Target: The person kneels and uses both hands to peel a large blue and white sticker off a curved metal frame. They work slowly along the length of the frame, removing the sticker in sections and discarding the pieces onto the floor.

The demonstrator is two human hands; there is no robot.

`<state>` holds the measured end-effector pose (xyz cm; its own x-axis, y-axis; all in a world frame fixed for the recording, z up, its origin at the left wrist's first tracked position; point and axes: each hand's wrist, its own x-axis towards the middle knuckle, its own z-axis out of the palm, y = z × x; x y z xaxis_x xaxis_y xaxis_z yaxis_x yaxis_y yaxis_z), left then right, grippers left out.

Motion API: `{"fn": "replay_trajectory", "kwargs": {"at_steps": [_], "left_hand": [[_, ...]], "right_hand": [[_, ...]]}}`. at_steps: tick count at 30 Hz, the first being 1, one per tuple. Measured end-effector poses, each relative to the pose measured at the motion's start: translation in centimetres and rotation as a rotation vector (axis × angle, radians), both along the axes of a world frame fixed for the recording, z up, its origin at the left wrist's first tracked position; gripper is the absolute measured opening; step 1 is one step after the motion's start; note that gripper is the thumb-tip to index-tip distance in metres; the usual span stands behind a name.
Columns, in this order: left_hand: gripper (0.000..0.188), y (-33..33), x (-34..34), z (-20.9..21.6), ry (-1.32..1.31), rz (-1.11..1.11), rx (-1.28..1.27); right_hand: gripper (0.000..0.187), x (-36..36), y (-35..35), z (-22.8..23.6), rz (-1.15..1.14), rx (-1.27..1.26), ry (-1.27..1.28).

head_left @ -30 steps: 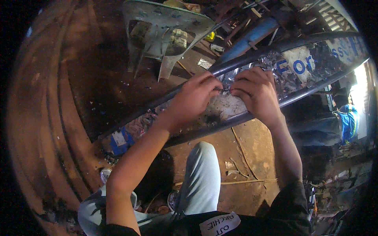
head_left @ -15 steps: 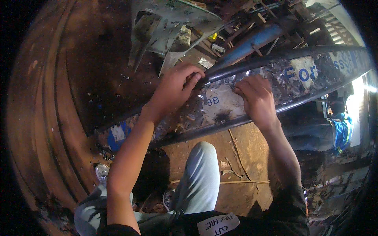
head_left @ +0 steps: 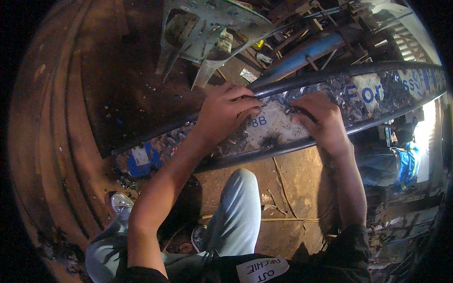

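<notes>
A long, narrow panel [head_left: 278, 125] with rounded black edges slants across in front of me. Its face carries torn white film with blue lettering, peeling in dark, crinkled patches. My left hand [head_left: 227, 113] rests over the far edge and the torn film, its fingers bent toward the thumb. Whatever lies between those fingertips is too small to make out. On the panel's face to the right, my right hand [head_left: 323, 120] is bent at the knuckles. A gap shows between its thumb and forefinger, with nothing visible in it.
A dirty pale plastic chair [head_left: 212, 42] lies beyond the panel. Behind it are a blue tube [head_left: 309, 52] and a heap of metal scraps. At the right sit denim and a bright blue cloth [head_left: 408, 162]. A thin cord [head_left: 264, 219] crosses the brown floor below.
My left hand has shifted right and slightly down, onto the film. The right hand has moved right and down, its thumb spreading from the fingers. The view has shifted slightly.
</notes>
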<state>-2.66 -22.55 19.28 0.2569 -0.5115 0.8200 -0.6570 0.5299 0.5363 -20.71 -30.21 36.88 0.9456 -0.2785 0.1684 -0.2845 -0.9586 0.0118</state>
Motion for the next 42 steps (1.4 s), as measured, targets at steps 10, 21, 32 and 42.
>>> {"fn": "replay_trajectory", "kwargs": {"at_steps": [10,21,32,42], "left_hand": [[0.012,-0.9,-1.4,0.4,-0.053,0.149,0.005],[0.012,-1.5,-0.7,0.4,-0.117,0.037,0.061],[0.010,0.4,2.0,-1.3,0.148,-0.182,0.120],[0.013,1.0,1.4,-1.1,0.168,-0.128,0.145]], "right_hand": [[0.023,-0.4,-0.1,-0.9,0.068,-0.166,-0.018],[0.025,-0.4,-0.9,0.1,0.111,-0.079,0.065],[0.031,0.5,0.8,0.1,0.041,-0.053,0.075],[0.020,3.8,1.3,-3.9,0.116,-0.191,0.043]]}}
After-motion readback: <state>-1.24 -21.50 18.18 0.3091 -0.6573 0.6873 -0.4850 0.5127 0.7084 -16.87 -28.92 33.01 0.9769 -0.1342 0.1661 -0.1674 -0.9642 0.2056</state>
